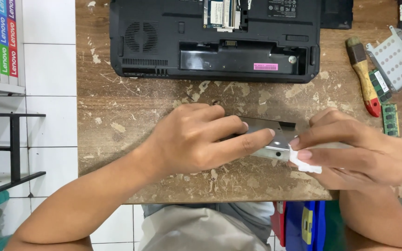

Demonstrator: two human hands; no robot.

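- My left hand (196,139) is clamped on a flat silver metal drive (275,137), fingers laid over its top and thumb tucked under, holding it just above the worktop (117,116) near the front edge, about midway along it.
- My right hand (350,151) has its fingers pinched together on a small white wipe (303,162), which is pressed against the right-hand corner of the drive.
- Only the right end of the drive shows; the rest is hidden under my left fingers.
- The worktop is worn brown wood with pale flecks and scratches all over it.
- Toward the back edge, right behind the drive, lies a black laptop (164,42) turned bottom up, with an open slot along its near side and an uncovered bay with a green board at its top.
- Toward the right edge lies a brush with a yellow handle and a red tip (365,79), pointing from back to front.
- Just beside the brush lie two green memory sticks (390,118), one partly under a grey perforated metal bracket (394,58) in the back right corner.
- Off the left edge are white floor tiles and a black metal rack (15,144).
- Below the front edge are my lap in pale cloth and a blue box (303,223) on the floor to the right.
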